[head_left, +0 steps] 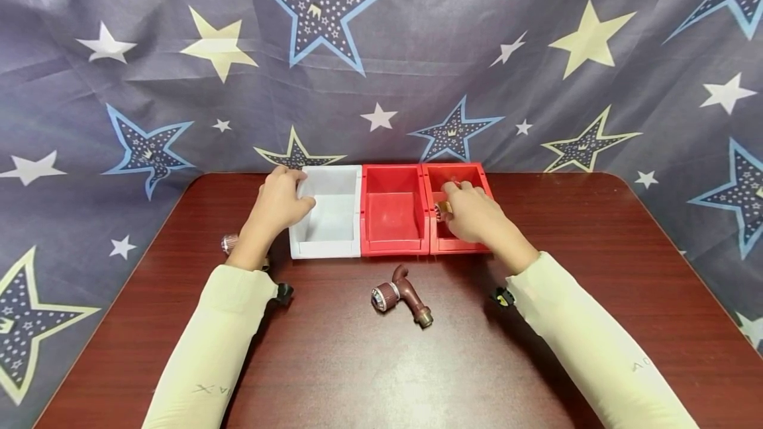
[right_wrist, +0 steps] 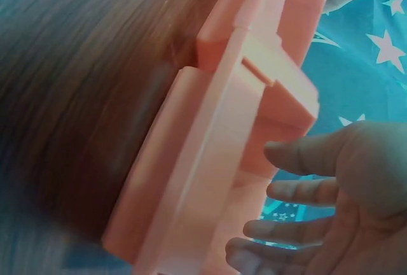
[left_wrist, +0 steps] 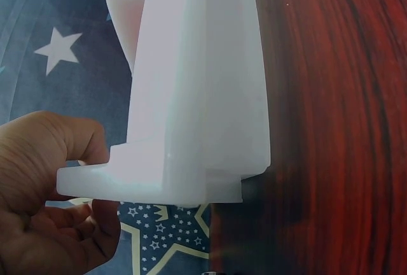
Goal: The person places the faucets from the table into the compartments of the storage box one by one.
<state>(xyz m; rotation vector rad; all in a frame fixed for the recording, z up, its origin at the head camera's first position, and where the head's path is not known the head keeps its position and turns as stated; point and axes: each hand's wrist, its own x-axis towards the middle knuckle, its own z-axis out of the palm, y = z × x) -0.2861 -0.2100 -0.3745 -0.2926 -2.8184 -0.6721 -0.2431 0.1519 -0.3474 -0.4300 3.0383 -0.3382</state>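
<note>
Ribbed brown-gold tap (head_left: 440, 211): could roll, nudged by splayed right hand (head_left: 473, 213), with left hand (head_left: 277, 200) pinching white plastic bin (head_left: 326, 250).

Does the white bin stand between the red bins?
No, the white bin stands at the left end, beside the middle red bin.

From where I stand, the white bin (head_left: 324, 220) on the left and the middle red bin (head_left: 393, 217) and right red bin (head_left: 456, 245) all look like smooth moulded plastic with a soft sheen, set on a table (head_left: 572, 356) of reddish-brown wood grain, glossy enough to throw back a pale glare at the near side. Nearer, the brown tap (head_left: 408, 293) has a smooth, slightly shiny body and a brassy metal end (head_left: 424, 318). The star-printed backdrop (head_left: 381, 85) is creased cloth, and the pale sleeves (head_left: 197, 343) look like matt fabric.
</note>
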